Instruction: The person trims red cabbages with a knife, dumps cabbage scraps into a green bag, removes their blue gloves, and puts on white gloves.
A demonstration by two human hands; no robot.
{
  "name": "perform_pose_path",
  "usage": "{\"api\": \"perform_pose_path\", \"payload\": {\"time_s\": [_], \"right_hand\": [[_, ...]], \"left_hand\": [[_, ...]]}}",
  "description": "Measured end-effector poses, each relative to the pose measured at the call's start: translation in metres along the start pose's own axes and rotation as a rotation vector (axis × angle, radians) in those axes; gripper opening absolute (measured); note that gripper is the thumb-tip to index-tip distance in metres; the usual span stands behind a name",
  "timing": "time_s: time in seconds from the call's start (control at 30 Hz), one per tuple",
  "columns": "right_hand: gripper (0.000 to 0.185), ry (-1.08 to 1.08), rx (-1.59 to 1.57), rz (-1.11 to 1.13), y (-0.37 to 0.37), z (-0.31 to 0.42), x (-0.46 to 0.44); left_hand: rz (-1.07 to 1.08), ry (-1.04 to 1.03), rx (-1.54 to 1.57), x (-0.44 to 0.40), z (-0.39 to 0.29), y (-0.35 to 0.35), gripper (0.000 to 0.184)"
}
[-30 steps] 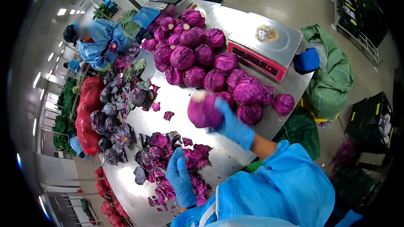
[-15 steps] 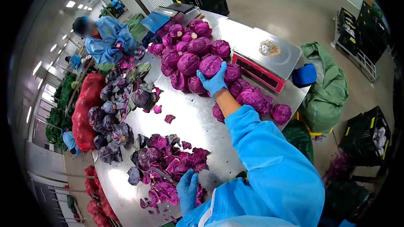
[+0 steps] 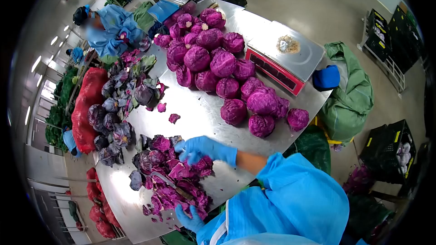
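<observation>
My right hand (image 3: 202,150), in a blue glove, hovers over the upper edge of a pile of purple cabbage leaves (image 3: 181,168). Its fingers are loosely bent and apart, with nothing visible in them. A knife (image 3: 169,182) lies across the pile, its curved blade pointing up-left. Below the pile, my left hand (image 3: 190,220), also gloved, is open beside the loose leaves, thumb apart from the fingers. Peeled purple cabbages (image 3: 222,63) are heaped farther up the metal table (image 3: 190,113).
Untrimmed cabbages (image 3: 111,124) lie at the left by a red net sack (image 3: 88,109). A scale (image 3: 286,56) stands right of the peeled heap, with a blue object (image 3: 326,78) and green sack (image 3: 347,95) beyond. Another person (image 3: 113,31) works at the far left.
My right hand has let go of a peeled cabbage in the heap and moved down-left to the leaf pile. My left hand has shifted slightly down-left, away from the knife handle.
</observation>
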State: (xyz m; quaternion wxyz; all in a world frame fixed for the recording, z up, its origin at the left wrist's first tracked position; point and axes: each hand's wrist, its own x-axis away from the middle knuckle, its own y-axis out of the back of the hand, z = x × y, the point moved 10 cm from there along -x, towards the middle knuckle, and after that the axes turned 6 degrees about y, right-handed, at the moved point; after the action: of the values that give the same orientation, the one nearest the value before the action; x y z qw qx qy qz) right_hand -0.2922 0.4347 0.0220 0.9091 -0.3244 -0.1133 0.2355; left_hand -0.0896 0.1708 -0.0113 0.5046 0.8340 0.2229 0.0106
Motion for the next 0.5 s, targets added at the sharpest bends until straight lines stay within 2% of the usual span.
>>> {"api": "perform_pose_path", "payload": {"time_s": [0.03,0.07,0.1,0.13,0.17,0.23,0.27,0.33,0.43,0.47,0.5], "right_hand": [[0.044,-0.048,0.076,0.007,-0.008,-0.023,0.014],[0.042,-0.028,0.135,0.134,-0.019,-0.04,0.027],[0.046,0.011,0.162,0.115,-0.021,-0.066,0.034],[0.051,0.189,0.574,0.015,-0.027,-0.045,0.046],[0.063,-0.058,0.752,0.063,-0.023,-0.059,0.065],[0.073,0.442,1.314,-0.075,-0.022,-0.061,0.077],[0.075,0.403,1.3,-0.098,-0.016,-0.074,0.076],[0.08,0.329,1.274,-0.14,-0.011,-0.093,0.07],[0.083,0.267,1.689,0.011,-0.026,-0.121,0.028],[0.086,0.356,1.643,-0.053,-0.024,-0.122,0.015],[0.088,0.44,1.57,-0.094,-0.021,-0.136,-0.01]], "left_hand": [[-0.002,0.019,-0.032,0.01,0.007,-0.011,0.082],[-0.003,0.037,-0.063,0.024,0.01,-0.023,0.092],[-0.004,0.056,-0.095,0.032,0.016,-0.035,0.102],[0.091,0.046,-0.129,0.03,0.017,-0.053,0.118],[0.082,0.077,-0.153,0.03,0.023,-0.057,0.117],[0.06,0.122,-0.187,0.013,-0.006,-0.06,0.115],[-0.031,0.022,-0.223,0.006,0.004,-0.07,0.112],[-0.027,-0.036,-0.243,-0.018,-0.009,-0.072,0.108],[0.028,-0.18,-0.191,-0.074,-0.027,-0.077,0.101],[0.068,-0.16,-0.115,-0.091,-0.027,-0.078,0.096],[0.105,-0.243,-0.118,-0.115,-0.014,-0.089,0.096]]}}
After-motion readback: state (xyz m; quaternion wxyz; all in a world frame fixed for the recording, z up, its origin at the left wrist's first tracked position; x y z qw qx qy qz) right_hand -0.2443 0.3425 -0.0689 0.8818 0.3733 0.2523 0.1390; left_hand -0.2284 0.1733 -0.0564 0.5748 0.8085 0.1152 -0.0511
